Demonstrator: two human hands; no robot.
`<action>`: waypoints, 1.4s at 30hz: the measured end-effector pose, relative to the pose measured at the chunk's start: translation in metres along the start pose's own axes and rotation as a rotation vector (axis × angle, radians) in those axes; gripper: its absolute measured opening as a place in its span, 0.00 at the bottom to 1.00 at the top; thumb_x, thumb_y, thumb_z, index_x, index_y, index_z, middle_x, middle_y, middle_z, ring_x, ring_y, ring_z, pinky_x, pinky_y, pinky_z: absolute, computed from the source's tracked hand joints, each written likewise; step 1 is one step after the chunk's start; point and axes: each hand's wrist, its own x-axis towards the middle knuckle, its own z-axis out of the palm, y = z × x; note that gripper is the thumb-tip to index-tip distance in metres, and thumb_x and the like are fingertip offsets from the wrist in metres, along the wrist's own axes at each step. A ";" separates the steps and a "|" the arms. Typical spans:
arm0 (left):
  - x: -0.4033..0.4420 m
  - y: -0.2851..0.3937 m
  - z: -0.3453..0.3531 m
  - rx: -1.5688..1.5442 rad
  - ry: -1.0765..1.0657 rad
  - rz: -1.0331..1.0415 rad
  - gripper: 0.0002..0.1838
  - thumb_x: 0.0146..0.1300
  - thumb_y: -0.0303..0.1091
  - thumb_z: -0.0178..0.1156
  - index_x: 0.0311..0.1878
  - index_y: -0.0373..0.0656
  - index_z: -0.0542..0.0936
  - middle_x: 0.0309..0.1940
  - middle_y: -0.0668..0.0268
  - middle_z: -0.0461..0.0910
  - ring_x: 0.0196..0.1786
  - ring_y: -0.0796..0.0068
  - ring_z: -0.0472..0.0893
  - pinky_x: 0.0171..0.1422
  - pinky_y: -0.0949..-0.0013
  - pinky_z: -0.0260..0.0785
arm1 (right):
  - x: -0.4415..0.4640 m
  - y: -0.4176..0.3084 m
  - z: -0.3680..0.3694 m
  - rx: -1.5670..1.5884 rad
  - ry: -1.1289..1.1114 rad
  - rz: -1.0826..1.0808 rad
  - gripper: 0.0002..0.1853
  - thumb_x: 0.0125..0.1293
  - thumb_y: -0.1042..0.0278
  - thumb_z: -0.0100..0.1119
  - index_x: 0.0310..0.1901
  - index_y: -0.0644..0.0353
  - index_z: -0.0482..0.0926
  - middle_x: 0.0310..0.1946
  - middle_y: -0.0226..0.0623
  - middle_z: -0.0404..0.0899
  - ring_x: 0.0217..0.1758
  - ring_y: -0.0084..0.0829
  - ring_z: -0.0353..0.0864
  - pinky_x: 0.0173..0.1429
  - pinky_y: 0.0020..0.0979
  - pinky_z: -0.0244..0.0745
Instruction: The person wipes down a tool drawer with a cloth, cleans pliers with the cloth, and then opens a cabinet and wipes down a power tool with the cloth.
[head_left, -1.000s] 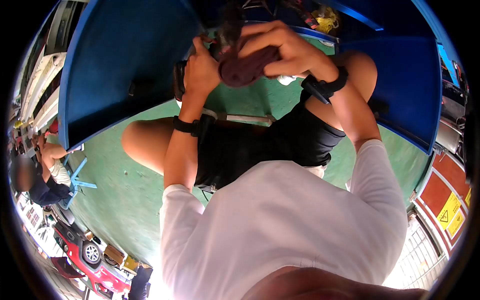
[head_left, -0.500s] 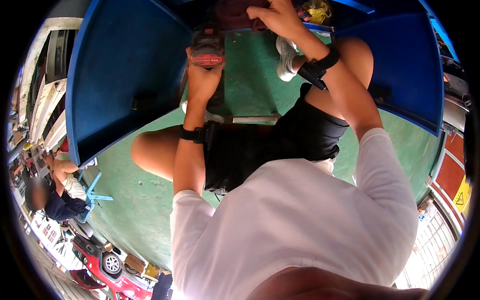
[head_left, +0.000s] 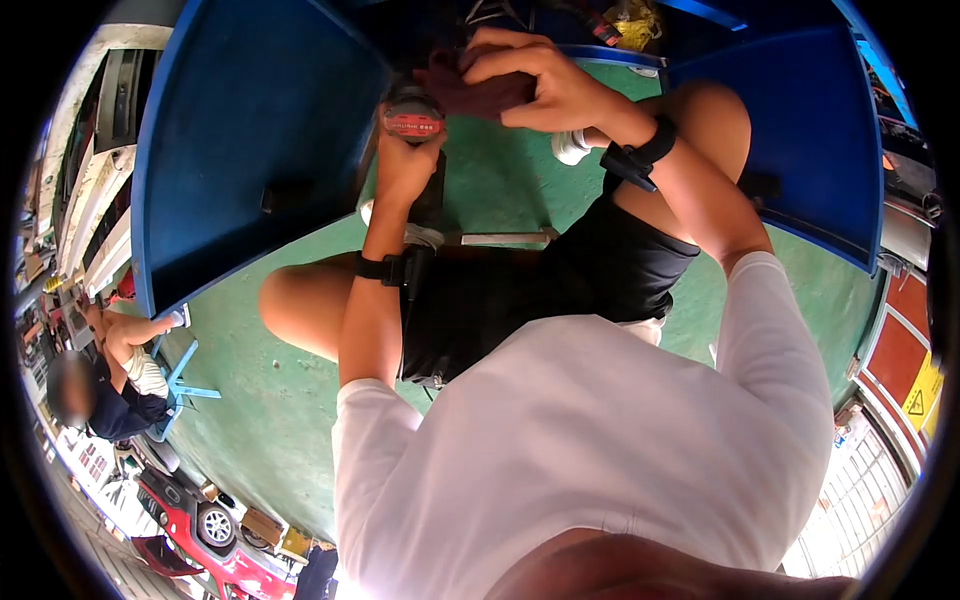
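Note:
My left hand [head_left: 404, 168] is wrapped around a cordless power tool [head_left: 412, 122] with a red, lettered end facing me. Its far end is mostly hidden, so I cannot tell whether it is a drill or an impact wrench. In my right hand [head_left: 565, 88] is a crumpled dark maroon cloth [head_left: 488, 97], pinched between thumb and fingers. The cloth's left edge lies against or just in front of the tool's upper right side; contact is hard to make out. Both hands are in front of an opened blue cabinet.
Blue cabinet doors stand open at left [head_left: 255, 140] and right [head_left: 800, 140]. Inside the cabinet lie a yellow bundle [head_left: 636, 24] and other items. A person [head_left: 125, 395] sits on a blue stool [head_left: 180, 385] at left. Behind is a red car [head_left: 190, 535].
My right hand has brought the cloth down toward me, beside the power tool. The tool has tilted slightly in my left hand, which stays in nearly the same place.

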 end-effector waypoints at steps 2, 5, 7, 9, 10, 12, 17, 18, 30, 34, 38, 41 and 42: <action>0.001 0.000 -0.009 -0.019 -0.103 -0.110 0.09 0.58 0.22 0.67 0.38 0.39 0.76 0.24 0.67 0.76 0.21 0.78 0.75 0.22 0.72 0.63 | 0.000 -0.003 -0.001 0.027 -0.004 -0.047 0.22 0.45 0.78 0.66 0.48 0.64 0.83 0.49 0.42 0.80 0.50 0.44 0.83 0.53 0.36 0.78; -0.002 -0.005 -0.012 -0.086 -0.229 -0.189 0.09 0.59 0.25 0.68 0.41 0.40 0.78 0.26 0.68 0.77 0.23 0.79 0.76 0.24 0.73 0.65 | -0.006 -0.012 -0.005 0.053 0.034 0.068 0.21 0.47 0.76 0.67 0.47 0.64 0.85 0.46 0.44 0.82 0.49 0.43 0.84 0.54 0.37 0.78; -0.005 0.001 -0.012 -0.108 -0.250 -0.196 0.06 0.61 0.28 0.67 0.38 0.41 0.79 0.24 0.69 0.77 0.24 0.79 0.76 0.26 0.73 0.65 | -0.005 -0.004 -0.006 0.044 0.264 0.475 0.21 0.48 0.71 0.69 0.47 0.64 0.85 0.43 0.45 0.83 0.48 0.42 0.85 0.54 0.36 0.78; -0.005 0.010 -0.012 -0.347 -0.368 -0.119 0.09 0.63 0.37 0.67 0.41 0.43 0.81 0.24 0.71 0.78 0.25 0.79 0.77 0.31 0.72 0.67 | -0.004 0.000 -0.013 -0.072 0.302 0.338 0.22 0.55 0.67 0.71 0.51 0.64 0.81 0.45 0.45 0.78 0.48 0.43 0.81 0.49 0.38 0.76; -0.007 0.014 -0.010 -0.357 -0.364 -0.113 0.09 0.63 0.37 0.67 0.41 0.43 0.81 0.24 0.71 0.78 0.25 0.79 0.77 0.31 0.72 0.67 | -0.005 0.002 -0.011 -0.099 0.311 0.435 0.23 0.56 0.65 0.71 0.53 0.63 0.81 0.49 0.46 0.77 0.51 0.45 0.80 0.51 0.38 0.76; -0.011 0.020 -0.001 -0.451 -0.148 -0.244 0.16 0.64 0.44 0.68 0.47 0.44 0.81 0.33 0.71 0.80 0.34 0.78 0.79 0.41 0.71 0.72 | -0.008 0.005 -0.004 -0.136 0.305 0.533 0.24 0.56 0.64 0.71 0.55 0.62 0.81 0.52 0.47 0.77 0.54 0.47 0.79 0.54 0.38 0.75; -0.004 0.027 0.008 -0.604 -0.072 -0.347 0.31 0.64 0.53 0.68 0.62 0.43 0.75 0.52 0.67 0.77 0.53 0.74 0.77 0.53 0.69 0.74 | -0.005 -0.013 0.023 -0.132 0.301 0.339 0.24 0.51 0.72 0.71 0.52 0.66 0.82 0.48 0.43 0.81 0.51 0.37 0.83 0.55 0.36 0.77; -0.002 0.026 0.009 -0.662 -0.077 -0.376 0.32 0.64 0.54 0.67 0.63 0.42 0.74 0.52 0.66 0.78 0.53 0.74 0.78 0.54 0.69 0.74 | -0.003 -0.021 0.026 -0.192 0.268 0.318 0.24 0.51 0.72 0.71 0.53 0.65 0.82 0.48 0.44 0.81 0.51 0.40 0.83 0.55 0.36 0.77; -0.014 0.038 0.009 -0.583 -0.145 -0.159 0.14 0.72 0.44 0.63 0.41 0.42 0.76 0.24 0.68 0.77 0.24 0.77 0.76 0.30 0.72 0.68 | 0.022 -0.010 0.004 -0.512 0.332 0.294 0.21 0.48 0.72 0.70 0.48 0.55 0.86 0.50 0.41 0.82 0.50 0.45 0.84 0.55 0.36 0.81; -0.015 0.029 0.007 -0.613 -0.209 -0.090 0.10 0.68 0.37 0.66 0.40 0.41 0.77 0.24 0.68 0.77 0.25 0.77 0.76 0.28 0.73 0.67 | 0.024 -0.010 0.004 -0.493 0.326 0.110 0.22 0.46 0.73 0.71 0.47 0.55 0.86 0.48 0.43 0.81 0.48 0.47 0.84 0.52 0.39 0.81; -0.020 0.041 0.008 -0.558 -0.194 -0.070 0.15 0.59 0.30 0.72 0.46 0.42 0.78 0.28 0.70 0.78 0.26 0.81 0.77 0.29 0.74 0.69 | 0.015 -0.024 0.019 -0.171 0.140 0.056 0.22 0.45 0.75 0.70 0.46 0.56 0.85 0.50 0.43 0.78 0.51 0.46 0.82 0.53 0.39 0.79; -0.016 0.040 0.001 -0.479 -0.248 -0.034 0.17 0.55 0.29 0.76 0.45 0.41 0.80 0.33 0.71 0.80 0.29 0.82 0.77 0.30 0.74 0.69 | 0.016 -0.016 0.007 -0.257 0.105 0.129 0.21 0.45 0.75 0.69 0.46 0.56 0.86 0.51 0.42 0.77 0.54 0.47 0.78 0.57 0.42 0.74; -0.012 0.037 0.002 -0.371 -0.193 -0.020 0.16 0.56 0.30 0.76 0.45 0.41 0.80 0.33 0.71 0.79 0.29 0.82 0.76 0.30 0.74 0.69 | 0.013 -0.013 -0.001 -0.399 0.041 0.205 0.21 0.45 0.75 0.68 0.46 0.57 0.86 0.52 0.41 0.77 0.58 0.49 0.75 0.61 0.44 0.71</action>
